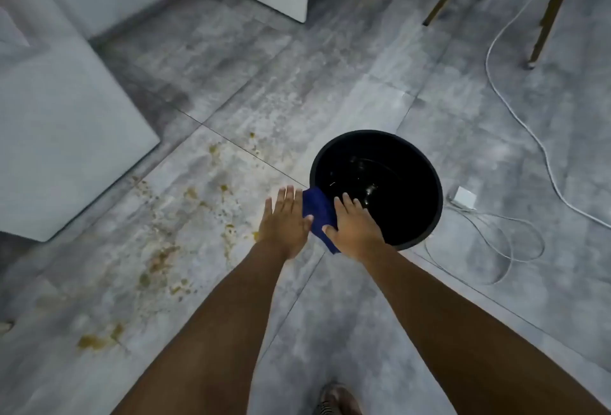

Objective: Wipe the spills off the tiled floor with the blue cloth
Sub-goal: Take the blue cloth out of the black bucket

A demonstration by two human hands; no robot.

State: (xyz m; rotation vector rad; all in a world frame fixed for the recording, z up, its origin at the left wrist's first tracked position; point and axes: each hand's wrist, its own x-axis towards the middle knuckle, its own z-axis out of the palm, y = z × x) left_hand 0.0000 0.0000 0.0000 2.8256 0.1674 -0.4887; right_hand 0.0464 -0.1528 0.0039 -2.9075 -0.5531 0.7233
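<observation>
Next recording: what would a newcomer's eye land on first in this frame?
The round black plastic bucket, just right of centre on the grey tiled floor, stands out first. At its near-left rim a dark blue cloth sits between the left hand and the right hand, both with fingers straight. Yellow-brown spills speckle the tiles to the left, not yet wiped.

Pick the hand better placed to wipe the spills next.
Left. The left hand and right hand press the blue cloth between them at the black bucket; the yellowish spills lie on the left hand's side, while the right hand is over the bucket.
</observation>
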